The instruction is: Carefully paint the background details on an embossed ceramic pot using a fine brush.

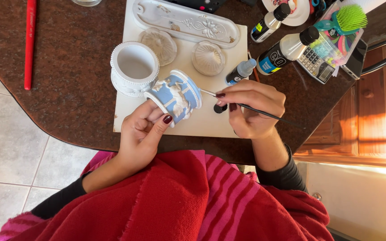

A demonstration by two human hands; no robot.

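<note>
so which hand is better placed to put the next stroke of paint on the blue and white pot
The right hand. It already grips the thin brush, whose tip sits at the rim of the blue and white pot. The left hand is occupied holding that pot tilted on its side.

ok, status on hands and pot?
Left hand grips blue-and-white relief pot, tilted. Right hand holds thin paintbrush, tip at pot. Nothing between.

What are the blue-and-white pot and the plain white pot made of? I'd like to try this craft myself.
Both look like cast plaster or unglazed ceramic. The blue-and-white pot, in the left hand, has a matte painted coat over raised relief. The plain white pot is chalky, dull and unpainted, with a beaded rim. I can't tell which for sure.
</note>
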